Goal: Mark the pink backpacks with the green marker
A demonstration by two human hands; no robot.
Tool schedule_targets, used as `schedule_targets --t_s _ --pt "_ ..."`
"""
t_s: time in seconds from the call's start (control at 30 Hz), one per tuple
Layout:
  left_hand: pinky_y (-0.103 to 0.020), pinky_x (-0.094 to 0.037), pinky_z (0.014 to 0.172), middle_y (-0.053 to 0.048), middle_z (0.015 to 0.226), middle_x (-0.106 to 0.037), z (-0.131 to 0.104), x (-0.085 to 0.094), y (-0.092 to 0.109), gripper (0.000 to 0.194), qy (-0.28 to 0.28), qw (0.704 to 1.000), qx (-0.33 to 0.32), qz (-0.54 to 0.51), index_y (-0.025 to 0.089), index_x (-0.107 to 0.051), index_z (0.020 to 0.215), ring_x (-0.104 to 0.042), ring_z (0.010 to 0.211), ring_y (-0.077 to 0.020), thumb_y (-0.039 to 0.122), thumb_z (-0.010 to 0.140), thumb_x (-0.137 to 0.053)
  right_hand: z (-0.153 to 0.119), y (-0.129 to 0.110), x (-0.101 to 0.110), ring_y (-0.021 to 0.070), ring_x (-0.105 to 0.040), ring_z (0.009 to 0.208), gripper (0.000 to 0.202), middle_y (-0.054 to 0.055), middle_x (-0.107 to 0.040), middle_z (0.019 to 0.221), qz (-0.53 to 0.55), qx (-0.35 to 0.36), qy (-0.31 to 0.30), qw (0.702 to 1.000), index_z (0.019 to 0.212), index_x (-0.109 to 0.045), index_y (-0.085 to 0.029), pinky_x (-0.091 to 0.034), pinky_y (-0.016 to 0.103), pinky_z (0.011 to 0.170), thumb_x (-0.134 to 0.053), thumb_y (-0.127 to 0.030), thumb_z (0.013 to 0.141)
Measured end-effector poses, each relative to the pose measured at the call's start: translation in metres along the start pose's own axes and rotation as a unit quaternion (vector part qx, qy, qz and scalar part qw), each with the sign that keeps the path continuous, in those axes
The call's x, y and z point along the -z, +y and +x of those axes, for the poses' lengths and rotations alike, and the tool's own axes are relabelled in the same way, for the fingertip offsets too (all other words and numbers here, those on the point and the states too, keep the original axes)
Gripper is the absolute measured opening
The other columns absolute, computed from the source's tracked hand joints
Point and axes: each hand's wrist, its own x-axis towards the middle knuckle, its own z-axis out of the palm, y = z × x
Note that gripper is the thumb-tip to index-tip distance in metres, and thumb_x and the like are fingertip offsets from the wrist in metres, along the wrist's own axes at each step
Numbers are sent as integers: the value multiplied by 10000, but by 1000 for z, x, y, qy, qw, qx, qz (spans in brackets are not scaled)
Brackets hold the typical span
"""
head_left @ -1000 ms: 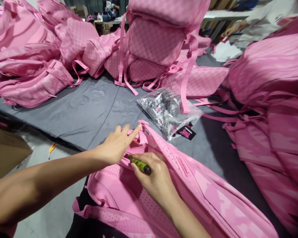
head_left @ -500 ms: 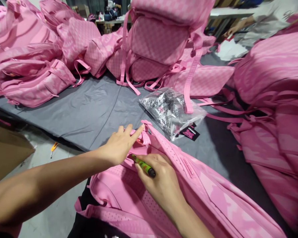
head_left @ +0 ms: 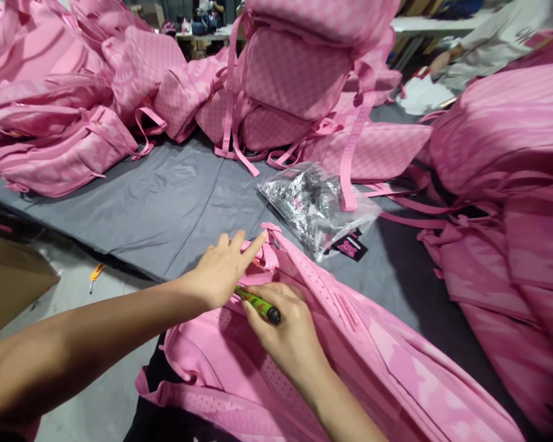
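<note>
A pink camouflage backpack (head_left: 396,344) lies open before me, its straps and dotted mesh panel toward my body. My left hand (head_left: 223,267) rests on its top edge by the pink loop, with fingers stretched and spread. Between the fingers of my right hand (head_left: 288,325) is a green pen-shaped tool (head_left: 261,307) with a black rear end. Its front end points into the backpack's opening, close under my left palm, and the tip is hidden.
A clear plastic bag (head_left: 320,209) of dark tags lies on the grey table cover (head_left: 166,202), beside a loose black tag (head_left: 350,245). Pink backpacks (head_left: 299,73) are piled behind and at both sides. An orange-handled tool (head_left: 96,271) is on the floor. A person's sleeve (head_left: 493,46) shows at back right.
My right hand has shifted slightly left with the green pen-shaped tool, bringing it nearer my left palm. My left hand stays in place on the backpack.
</note>
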Motion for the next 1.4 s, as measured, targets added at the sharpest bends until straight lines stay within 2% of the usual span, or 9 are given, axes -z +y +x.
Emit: schedule_targets --t_s 0.13,0.3,0.47,0.97,1.1,1.17,1.27,1.33,1.4 --pt "-380 -502 869 -136 1569 -260 0 -2 0 1091 1 1000 -9 6 311 122 1551 -452 1188 -304 36 757 -574 0 0 0 219 -673 819 182 69 -735 899 -5 -13 11 1000 985 -741 -199 -555 358 729 -630 -188 841" --pt "-390 -506 871 -153 1575 -240 1 -3 0 1050 -7 1000 3 8 293 100 1556 -451 1190 -312 49 780 -563 1 0 -2 224 -675 824 178 56 -742 888 11 -11 -11 1000 980 -751 -210 -547 382 778 -656 -195 830" --pt "-388 -505 863 -148 1562 -248 1 -6 -2 1115 6 1000 -17 3 294 130 1549 -449 1173 -310 47 744 -601 -1 -1 1 229 -670 830 166 72 -735 902 -17 -5 16 1000 969 -734 -195 -542 378 759 -630 -182 840" --pt "-389 -511 864 -160 1556 -275 -6 -3 -1 987 31 999 -19 -5 264 47 1572 -472 1165 -304 24 802 -522 -2 -2 -2 223 -666 852 193 78 -733 921 12 -26 8 1000 999 -747 -185 -525 381 807 -641 -197 838" --pt "-395 -509 876 -153 1548 -298 -9 -8 -2 945 52 998 -15 -17 274 12 1577 -480 1157 -299 -19 805 -448 1 -3 -3 218 -664 842 193 67 -739 888 43 -52 -28 997 979 -757 -194 -525 369 803 -656 -182 815" --pt "-396 -509 871 -153 1538 -314 -9 -11 -3 912 72 997 -17 -18 281 -7 1579 -486 1145 -294 -46 814 -380 3 -4 -9 222 -664 851 198 71 -745 891 41 -65 -14 997 985 -757 -189 -523 369 805 -659 -181 812" --pt "-396 -510 864 -163 1533 -317 -8 -13 -5 903 71 997 -15 -11 265 -15 1583 -485 1132 -304 -36 818 -389 7 -9 -14 216 -674 824 141 60 -758 870 58 -84 -3 995 915 -758 -189 -525 369 814 -682 -184 796" --pt "-397 -509 863 -165 1546 -298 -8 -12 -5 904 59 998 -13 -3 256 -11 1584 -486 1121 -307 -25 821 -405 5 -21 -3 201 -682 820 106 44 -759 865 97 -81 -11 992 884 -746 -195 -539 347 801 -683 -194 799" --pt "-393 -505 871 -168 1568 -262 -9 -10 -4 910 52 999 -14 3 257 -2 1584 -484 1132 -304 -39 818 -395 0 -34 24 194 -689 908 121 44 -752 974 126 -40 9 991 926 -716 -206 -550 337 831 -648 -196 827"
